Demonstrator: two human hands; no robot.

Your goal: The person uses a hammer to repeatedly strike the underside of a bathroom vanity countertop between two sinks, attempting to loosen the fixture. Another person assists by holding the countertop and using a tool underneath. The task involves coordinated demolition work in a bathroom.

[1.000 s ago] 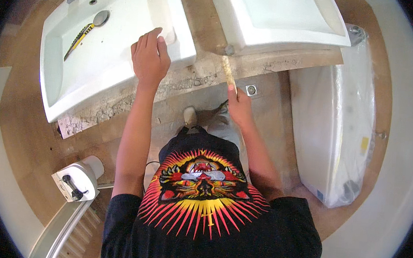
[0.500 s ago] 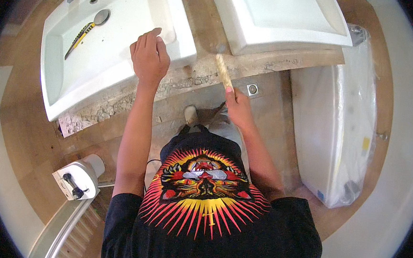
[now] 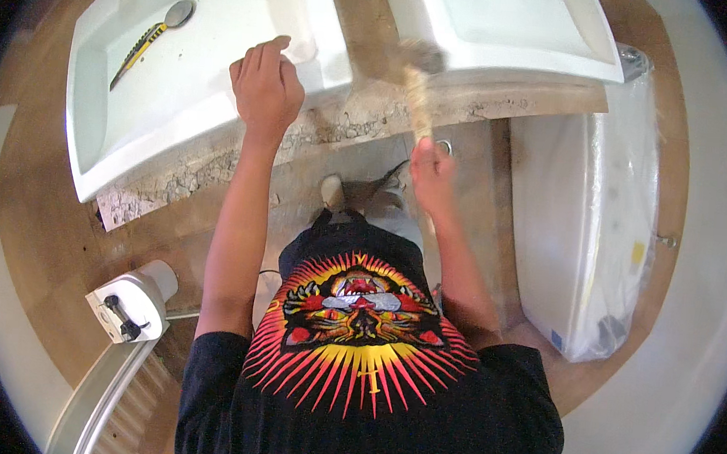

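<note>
My right hand (image 3: 433,174) is closed around the pale wooden handle of a hammer (image 3: 417,104). The hammer's dark head is smeared by motion, above the front edge of the right washbasin (image 3: 510,62). My left hand (image 3: 265,85) is back-side up over the front part of the left washbasin (image 3: 194,122). Its fingers are bent and their undersides hidden, so I cannot make out what they hold, if anything. In the left basin lie a yellow and black utility knife (image 3: 140,53) and a round grey metal drain cap (image 3: 179,13).
Beneath both basins runs a counter slab (image 3: 183,182) with a rough, broken front edge. A plastic-wrapped white panel or tub (image 3: 561,241) stands at the right. Lower left are a white fixture with a black handle (image 3: 126,312) and a radiator (image 3: 128,396).
The hammer and my right hand have moved slightly right, and its dark head now shows. My left hand has hardly shifted. The whole view has tilted a little.
</note>
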